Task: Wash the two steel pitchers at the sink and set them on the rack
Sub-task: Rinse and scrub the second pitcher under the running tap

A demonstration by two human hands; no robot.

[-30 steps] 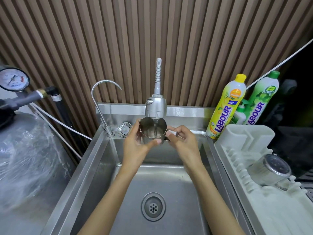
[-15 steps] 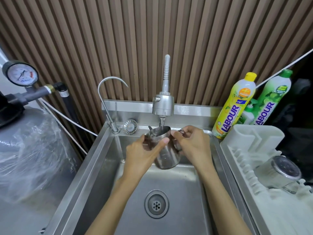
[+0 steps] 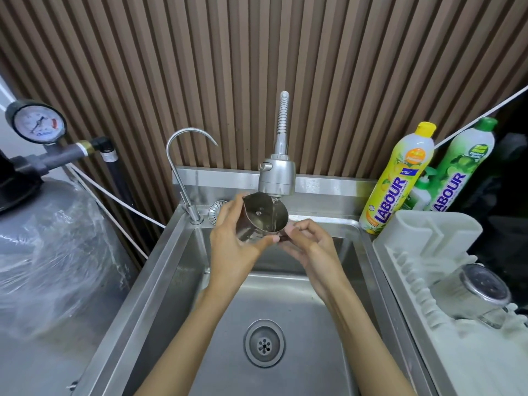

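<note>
A small steel pitcher [image 3: 264,217] is held over the sink [image 3: 285,304], tilted with its mouth toward me, right under the spray tap [image 3: 277,177]. A stream of water runs into it. My left hand [image 3: 234,247] grips the pitcher's body from the left, thumb across its lower side. At the pitcher's right my right hand [image 3: 307,244] holds it, fingers curled at its handle, which is mostly hidden. A second steel pitcher [image 3: 471,292] lies on its side on the white dish rack [image 3: 428,241] at the right.
A thin gooseneck tap [image 3: 183,167] stands at the sink's back left corner. Yellow [image 3: 400,178] and green [image 3: 463,164] dish soap bottles stand behind the rack. A plastic-wrapped tank [image 3: 51,252] with a pressure gauge [image 3: 38,122] fills the left. The drain [image 3: 264,342] lies below my arms.
Half a second ago the pitcher was lower in the sink and more upright. Both hands have since raised it to the tap and tipped its mouth toward me.
</note>
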